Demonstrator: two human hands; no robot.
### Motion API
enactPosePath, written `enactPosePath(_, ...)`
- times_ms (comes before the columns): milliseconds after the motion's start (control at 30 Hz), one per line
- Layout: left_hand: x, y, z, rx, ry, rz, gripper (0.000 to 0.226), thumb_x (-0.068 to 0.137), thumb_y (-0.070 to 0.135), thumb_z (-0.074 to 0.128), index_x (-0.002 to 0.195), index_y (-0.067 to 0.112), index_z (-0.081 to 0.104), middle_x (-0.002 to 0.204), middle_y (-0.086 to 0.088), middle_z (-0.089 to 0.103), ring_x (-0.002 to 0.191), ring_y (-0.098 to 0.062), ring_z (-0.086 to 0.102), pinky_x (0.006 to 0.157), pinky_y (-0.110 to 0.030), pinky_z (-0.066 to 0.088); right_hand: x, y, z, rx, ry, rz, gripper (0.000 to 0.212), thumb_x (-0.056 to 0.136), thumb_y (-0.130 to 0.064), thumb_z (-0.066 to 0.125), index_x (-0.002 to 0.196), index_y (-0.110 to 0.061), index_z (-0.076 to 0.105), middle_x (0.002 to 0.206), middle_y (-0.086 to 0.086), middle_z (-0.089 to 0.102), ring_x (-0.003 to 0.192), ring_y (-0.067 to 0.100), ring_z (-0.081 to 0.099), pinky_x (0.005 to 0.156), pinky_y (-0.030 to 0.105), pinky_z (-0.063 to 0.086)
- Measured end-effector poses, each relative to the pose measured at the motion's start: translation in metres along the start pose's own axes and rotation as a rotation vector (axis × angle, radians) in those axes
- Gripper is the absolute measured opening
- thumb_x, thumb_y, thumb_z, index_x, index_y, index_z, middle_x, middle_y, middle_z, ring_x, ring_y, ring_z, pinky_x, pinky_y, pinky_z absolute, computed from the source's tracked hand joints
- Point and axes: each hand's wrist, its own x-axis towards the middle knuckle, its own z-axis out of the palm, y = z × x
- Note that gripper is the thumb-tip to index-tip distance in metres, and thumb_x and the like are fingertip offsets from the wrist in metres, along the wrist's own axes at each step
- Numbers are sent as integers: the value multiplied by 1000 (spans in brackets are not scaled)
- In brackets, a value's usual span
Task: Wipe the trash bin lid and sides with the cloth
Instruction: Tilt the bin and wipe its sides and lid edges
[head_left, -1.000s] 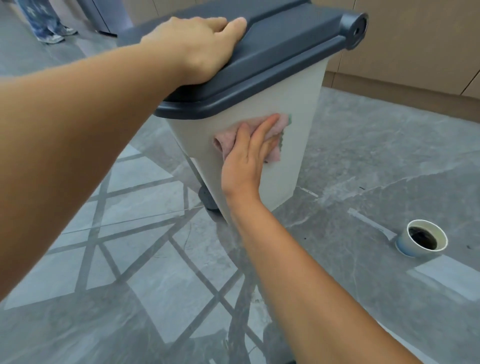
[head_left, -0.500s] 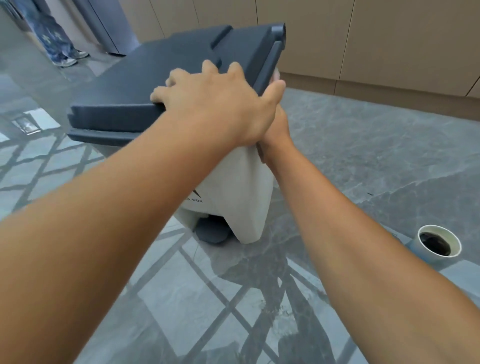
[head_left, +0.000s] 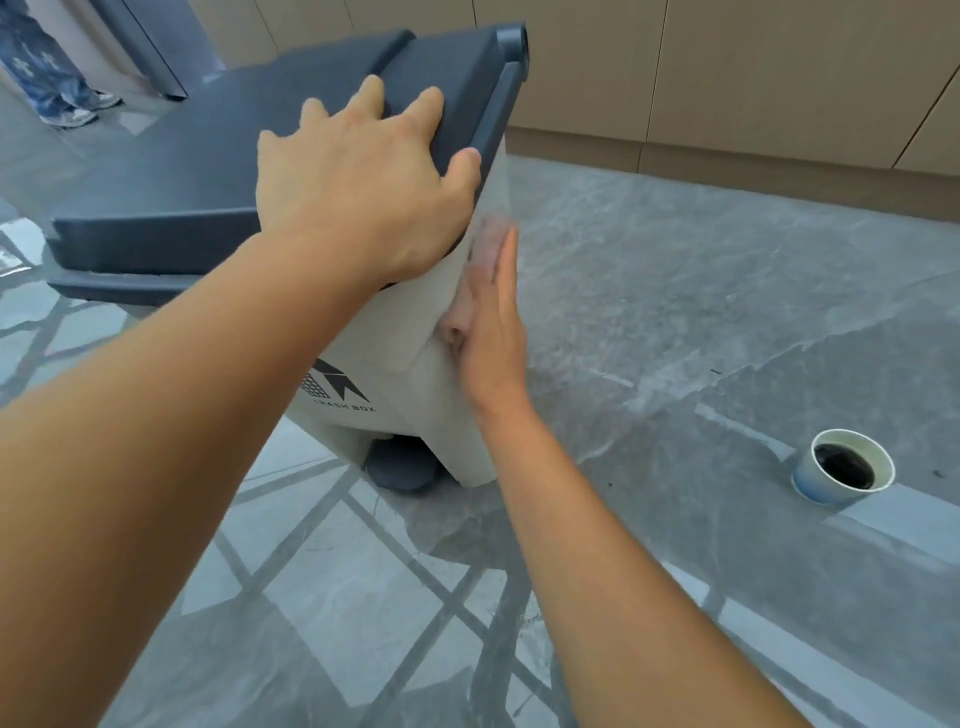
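- The trash bin (head_left: 415, 374) stands on the grey floor (head_left: 649, 322) right in front of me, pale body, a black logo and "TRASH BOX" printed on the face toward me.
- Its dark grey lid (head_left: 218, 156) is shut on top, hinge knob at the far right corner.
- The pink cloth (head_left: 464, 317) sits against the bin's right side, bunched and blurred, only a strip of it peeking out past my palm.
- My right hand (head_left: 491, 332) lies flat on that cloth, fingers straight and close together, pressing it to the side wall rather than gripping it.
- My left hand (head_left: 363, 176) is spread wide on the lid's near right corner, fingers on top, thumb hooked over the right edge.
- A dark foot pedal (head_left: 402, 467) pokes out at the bin's base.
- Well off to the right on the floor, a paper cup (head_left: 844, 467) with dark liquid inside.
- Far left, someone's jeans and sneakers (head_left: 52, 83); tan cabinet panels (head_left: 727, 78) run along the back.
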Motion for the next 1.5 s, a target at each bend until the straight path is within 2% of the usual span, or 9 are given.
enactPosePath(233,2,-1,2,-20,47,10,51,99,51,23,142,28,40,132,-15,52,118,-48,49,81,-54,36,-41,116,2,401,83,626,64,113,-39,24,158,7,26,162,33,31,141,46,41,121,48,32)
enactPosePath(433,1,-1,4,-23,81,21,49,99,50,26,139,27,44,129,-13,54,117,-46,50,76,-49,28,25,2,-2,271,39,32,57,107,-34,35,163,-27,34,154,-17,53,120,-20,53,99,7,47)
enactPosePath(567,1,-1,4,-19,84,13,47,98,50,26,135,28,45,129,-12,53,115,-45,50,75,-49,28,41,-36,3,129,67,-334,58,104,-24,38,162,-16,35,162,13,48,145,14,46,120,19,35)
enactPosePath(833,0,4,1,-47,33,-10,51,98,52,26,144,33,38,137,-7,50,120,-42,48,89,-59,40,21,99,-8,241,117,591,50,109,-42,33,156,-29,44,168,15,35,148,29,43,129,47,27)
enactPosePath(1000,-1,2,7,-29,130,12,44,97,48,29,129,25,48,117,-11,54,110,-45,51,73,-48,26,49,46,-10,340,74,374,34,108,-29,35,135,-31,55,67,15,55,66,23,54,56,27,40)
enactPosePath(1100,0,1,9,-11,155,20,41,97,47,30,123,22,50,113,-13,54,108,-45,51,72,-47,25,88,-10,-4,246,49,86,53,103,-47,39,156,-44,37,120,1,78,101,5,66,81,13,44)
enactPosePath(1200,1,2,7,-12,137,18,45,98,48,30,132,25,48,121,-12,54,112,-45,50,74,-48,26,105,-22,-6,166,71,-41,69,98,-58,41,163,-44,23,167,-3,43,150,18,43,121,34,33)
enactPosePath(1400,0,4,6,-22,116,5,48,97,49,29,138,28,45,127,-8,54,113,-42,50,75,-49,27,30,127,-10,362,-70,415,59,109,-58,24,153,-28,50,142,-3,70,125,12,67,113,34,51)
enactPosePath(1500,1,3,8,-18,134,0,45,96,48,29,129,25,49,120,-9,55,108,-42,51,74,-48,26,-1,146,-12,397,-1,539,48,106,-58,30,133,-32,61,69,-13,74,57,1,63,78,21,64)
